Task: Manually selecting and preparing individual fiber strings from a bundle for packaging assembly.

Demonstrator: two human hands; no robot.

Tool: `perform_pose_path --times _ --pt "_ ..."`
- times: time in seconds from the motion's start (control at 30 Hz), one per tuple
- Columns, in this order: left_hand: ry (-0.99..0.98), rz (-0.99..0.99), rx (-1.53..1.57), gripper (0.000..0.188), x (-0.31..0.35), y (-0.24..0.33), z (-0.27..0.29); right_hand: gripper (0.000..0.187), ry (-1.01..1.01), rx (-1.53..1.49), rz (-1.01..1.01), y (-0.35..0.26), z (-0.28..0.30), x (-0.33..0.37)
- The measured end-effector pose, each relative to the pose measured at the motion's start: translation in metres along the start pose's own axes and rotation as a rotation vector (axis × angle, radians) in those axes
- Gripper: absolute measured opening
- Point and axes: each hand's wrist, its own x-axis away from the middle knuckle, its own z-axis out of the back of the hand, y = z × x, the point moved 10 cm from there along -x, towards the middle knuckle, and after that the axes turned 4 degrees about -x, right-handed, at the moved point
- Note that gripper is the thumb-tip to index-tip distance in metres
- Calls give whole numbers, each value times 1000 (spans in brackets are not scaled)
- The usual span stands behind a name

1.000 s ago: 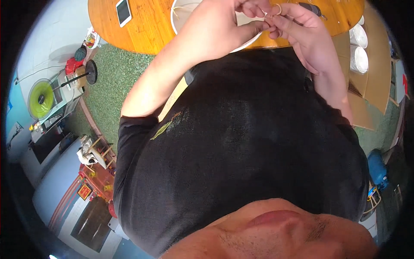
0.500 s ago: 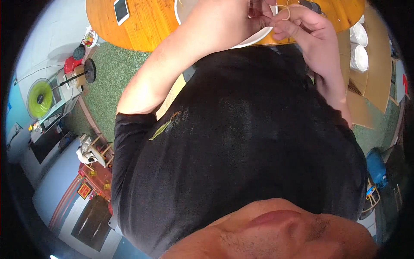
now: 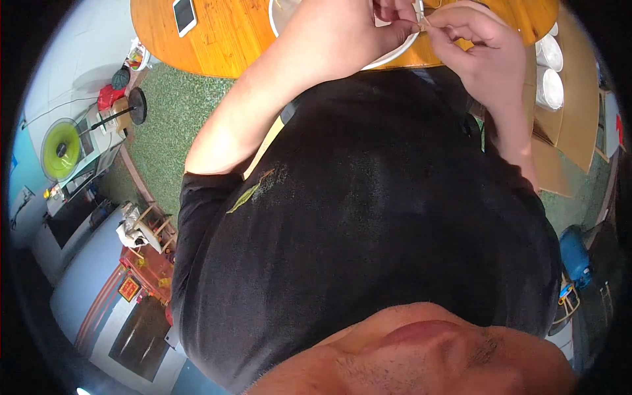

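My left hand (image 3: 368,36) reaches over a white round basin (image 3: 272,21) at the table's near edge, thumb and fingers pinched together. Facing it, my right hand (image 3: 486,52) is closed too, its thumb and forefinger meeting my left fingertips. Between the two pinches shows a bit of a thin tan strand (image 3: 424,24), thin like a string or rubber band; I cannot tell which. My left hand and forearm cover most of the basin's inside.
On the wooden table (image 3: 224,43) a phone (image 3: 185,16) lies to the left. White stacked cups or bowls (image 3: 549,89) stand on cardboard (image 3: 579,118) at the right. A green-bladed fan (image 3: 61,150) stands at the left, on the far side of a green floor (image 3: 161,122).
The tan strand showed as a loop at my right fingertips; now only a short bit shows between both hands. My right hand has shifted slightly right and down.
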Motion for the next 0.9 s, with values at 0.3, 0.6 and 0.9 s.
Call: perform_pose_path --times 0.3,0.6,0.9 --pt "19 -79 4 24 2 3 -3 20 334 490 511 6 -10 41" --pt "47 -36 48 27 3 -7 -3 23 405 492 641 5 -16 45" --pt "-13 34 199 26 -4 -22 -10 25 319 448 649 3 -15 44"
